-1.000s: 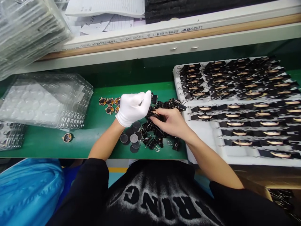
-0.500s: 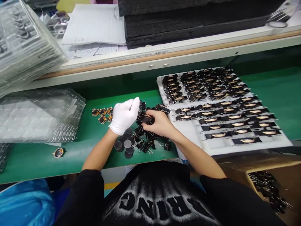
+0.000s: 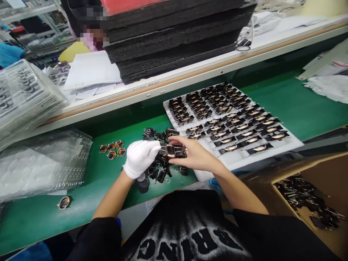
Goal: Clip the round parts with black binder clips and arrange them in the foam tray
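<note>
My left hand (image 3: 143,156), in a white glove, is closed with its thumb and fingertips pinching the left end of a black binder clip (image 3: 164,150). My bare right hand (image 3: 195,154) grips another binder clip (image 3: 179,150) from the right, thumb below and fingers above. Between the two clips a small gold-coloured edge shows; the rest of that piece is hidden. Loose black binder clips (image 3: 161,177) lie in a heap under and behind my hands. Dark round discs (image 3: 144,185) lie near the front edge, partly covered by my left wrist.
Several gold-rimmed round pieces (image 3: 111,155) lie left of my glove, and a single gold-rimmed piece (image 3: 64,203) sits farther left. A white foam tray (image 3: 201,175) with rows of clipped pieces stands right. Clear plastic trays (image 3: 49,163) are stacked left. A cardboard box (image 3: 337,174) holds more clips.
The view has swung to the right and tilted. My right hand has come up from the heap with a binder clip and now meets my left hand.
</note>
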{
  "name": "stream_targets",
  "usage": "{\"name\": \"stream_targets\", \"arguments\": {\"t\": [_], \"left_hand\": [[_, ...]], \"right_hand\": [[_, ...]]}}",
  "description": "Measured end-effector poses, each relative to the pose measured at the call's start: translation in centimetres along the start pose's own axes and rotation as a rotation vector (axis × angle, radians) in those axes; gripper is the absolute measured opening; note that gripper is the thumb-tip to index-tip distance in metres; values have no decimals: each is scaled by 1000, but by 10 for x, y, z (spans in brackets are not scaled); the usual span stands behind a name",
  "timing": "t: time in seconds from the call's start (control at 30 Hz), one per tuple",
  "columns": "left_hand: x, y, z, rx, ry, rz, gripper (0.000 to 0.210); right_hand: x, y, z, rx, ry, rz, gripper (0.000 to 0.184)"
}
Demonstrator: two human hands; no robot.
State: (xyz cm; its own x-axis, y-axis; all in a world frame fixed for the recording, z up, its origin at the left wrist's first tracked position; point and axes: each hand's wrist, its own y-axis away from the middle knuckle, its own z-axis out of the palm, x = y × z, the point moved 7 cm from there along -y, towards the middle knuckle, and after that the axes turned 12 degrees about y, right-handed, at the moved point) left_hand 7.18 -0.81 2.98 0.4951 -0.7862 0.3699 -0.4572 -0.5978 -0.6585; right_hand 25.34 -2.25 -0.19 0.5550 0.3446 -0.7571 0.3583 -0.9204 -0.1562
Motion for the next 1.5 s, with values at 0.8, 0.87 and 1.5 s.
{"name": "stream_targets", "arguments": {"t": [0.8, 0.87, 1.5], "left_hand": [[55, -38, 178, -726, -290, -123, 34], [55, -38, 182, -721, -321, -134, 33], [-108, 91, -72, -356, -599, -799, 43]], "right_hand": [[96, 131, -64, 724, 690, 258, 33], [95, 130, -61, 722, 693, 250, 31], [38, 78, 51, -18, 929, -292, 27]]}}
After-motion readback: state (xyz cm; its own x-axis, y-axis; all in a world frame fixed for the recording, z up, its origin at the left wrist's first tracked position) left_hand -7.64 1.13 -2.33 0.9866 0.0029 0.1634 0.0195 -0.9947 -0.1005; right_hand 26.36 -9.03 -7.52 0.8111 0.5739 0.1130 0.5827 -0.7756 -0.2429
